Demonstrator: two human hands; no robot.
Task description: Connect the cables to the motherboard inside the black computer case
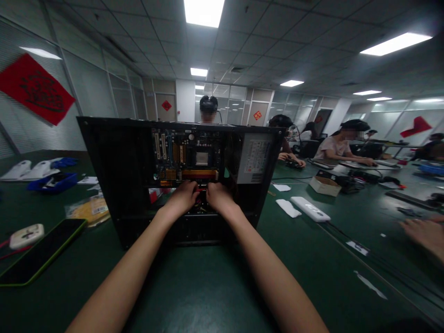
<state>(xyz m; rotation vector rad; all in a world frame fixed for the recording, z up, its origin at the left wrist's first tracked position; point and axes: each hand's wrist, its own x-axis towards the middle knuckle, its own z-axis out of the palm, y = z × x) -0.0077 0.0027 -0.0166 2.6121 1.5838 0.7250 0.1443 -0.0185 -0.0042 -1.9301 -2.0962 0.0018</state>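
At left, a smartphone (45, 252) and a blue tray (71, 183) are lying on a green tabletop (204, 286). In the centre, an open computer case (126, 157) is standing upright, its inside facing the wearer and showing a circuit board (187, 138). Below the board, the left hand (183, 196) is sitting with bent fingers beside small wires (200, 200); the right hand (219, 196) is facing it from their other side. Further right, a power supply (255, 158) is filling the case's upper corner, and beyond it a white power strip (310, 209) is lying.

Working well here probably means the left fingers are moving gently, the right are matching that light pressure, and both are keeping off the board above.

Shadow is obscuring both sets of fingertips, so I cannot tell whether either hand is gripping anything. The wires are largely disappearing between them, and at far right the picture's edge is cutting off a co-worker's hand (423, 233).
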